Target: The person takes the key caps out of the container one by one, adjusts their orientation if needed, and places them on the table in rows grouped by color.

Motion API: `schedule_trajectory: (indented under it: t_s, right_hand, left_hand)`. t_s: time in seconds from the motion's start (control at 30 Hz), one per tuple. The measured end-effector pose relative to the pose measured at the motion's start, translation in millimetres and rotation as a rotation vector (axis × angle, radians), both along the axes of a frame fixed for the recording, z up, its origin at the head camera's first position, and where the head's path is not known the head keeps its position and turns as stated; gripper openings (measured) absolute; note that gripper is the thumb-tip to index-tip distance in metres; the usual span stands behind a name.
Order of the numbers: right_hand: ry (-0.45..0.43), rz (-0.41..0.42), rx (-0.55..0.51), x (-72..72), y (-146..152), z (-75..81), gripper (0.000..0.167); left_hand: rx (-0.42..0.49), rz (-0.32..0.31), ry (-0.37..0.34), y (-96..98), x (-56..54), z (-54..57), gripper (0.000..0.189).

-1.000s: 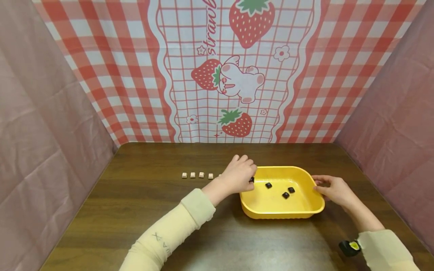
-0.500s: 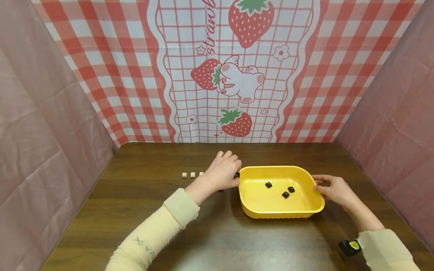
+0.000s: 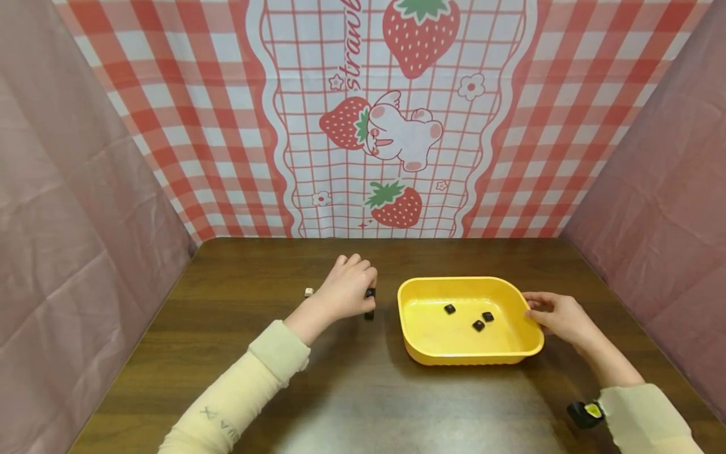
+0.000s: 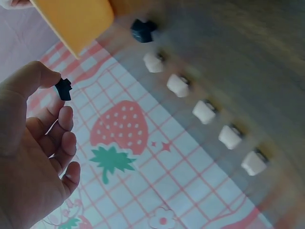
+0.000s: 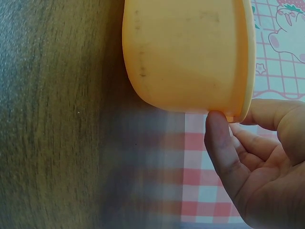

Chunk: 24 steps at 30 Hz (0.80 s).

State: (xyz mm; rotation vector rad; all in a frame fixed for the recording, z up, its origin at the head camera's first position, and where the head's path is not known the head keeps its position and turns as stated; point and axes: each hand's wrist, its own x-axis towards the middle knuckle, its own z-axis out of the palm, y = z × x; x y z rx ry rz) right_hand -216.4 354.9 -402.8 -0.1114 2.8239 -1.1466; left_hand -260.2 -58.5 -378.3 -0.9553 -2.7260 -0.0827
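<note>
My left hand pinches a small black keycap between thumb and index finger, above the table left of the yellow bin. Another black keycap lies on the table, at the bin end of a row of several white keycaps. In the head view the hand hides most of that row; one white keycap shows at its left end. Inside the bin are three black keycaps. With thumb and fingers, my right hand grips the bin's right rim.
A brown wooden table carries everything. Behind it hangs a red-and-white checked cloth with strawberry prints, and pink cloths close off both sides. A black strap device sits at the right wrist.
My left hand has moved left from the bin's left rim, carrying the black keycap out over the row. The right hand stays on the bin, which has not moved.
</note>
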Motion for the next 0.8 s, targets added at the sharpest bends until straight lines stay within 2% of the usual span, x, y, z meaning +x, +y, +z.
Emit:
schedule_trajectory:
  t_s: [0.23, 0.4, 0.8]
  right_hand:
    - [0.001, 0.001, -0.008, -0.2, 0.3, -0.7, 0.049]
    - [0.004, 0.002, -0.005, -0.3, 0.7, -1.3, 0.049]
    - [-0.01, -0.006, -0.006, -1.0, 0.2, -0.8, 0.05]
  left_hand:
    - [0.01, 0.017, -0.032, -12.9, -0.4, -13.0, 0.019]
    - [0.019, 0.031, -0.02, -20.1, -3.4, -24.9, 0.018]
    - [0.011, 0.043, -0.052, -27.4, -9.2, -47.4, 0.021]
